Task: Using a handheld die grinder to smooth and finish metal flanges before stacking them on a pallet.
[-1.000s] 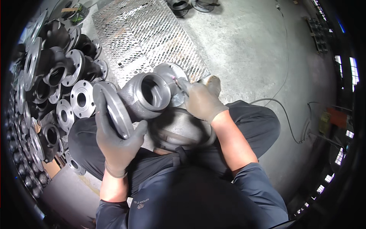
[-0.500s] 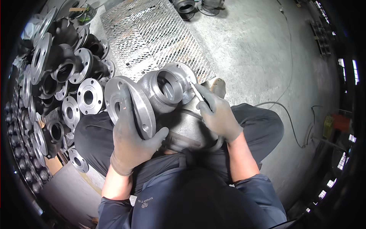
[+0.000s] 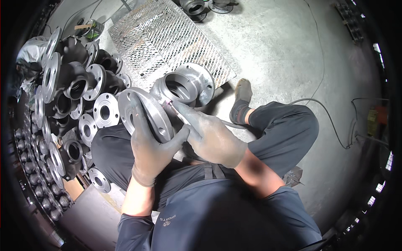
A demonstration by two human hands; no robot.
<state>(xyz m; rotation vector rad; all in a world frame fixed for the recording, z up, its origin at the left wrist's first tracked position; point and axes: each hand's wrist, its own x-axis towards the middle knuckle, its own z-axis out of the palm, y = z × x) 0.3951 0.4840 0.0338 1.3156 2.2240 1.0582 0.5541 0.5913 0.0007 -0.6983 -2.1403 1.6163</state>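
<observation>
A grey cast valve body (image 3: 156, 89) with a round flange at each end is held up in front of my lap. My gloved left hand (image 3: 151, 155) grips its near flange (image 3: 154, 115), fingers over the outer face and thumb at the back edge. In my gloved right hand (image 3: 220, 140) is a slim, pale pen-like tool (image 3: 179, 113). Its tip meets the casting between the near flange and the round side opening (image 3: 181, 85). The far flange (image 3: 206, 79), with bolt holes, tilts away toward the floor. Part of the body's underside is hidden by my right hand.
Many similar flanged castings (image 3: 105, 110) are heaped at my left. A perforated metal plate (image 3: 167, 37) lies on the floor ahead, with more castings (image 3: 193, 6) beyond it. A dark cable (image 3: 331, 125) runs across the floor at right. My shoe (image 3: 243, 90) rests right of the plate.
My right hand has moved left and nearer, taking the tool's tip from the far flange to the body beside the near flange. My left hand keeps its grip.
</observation>
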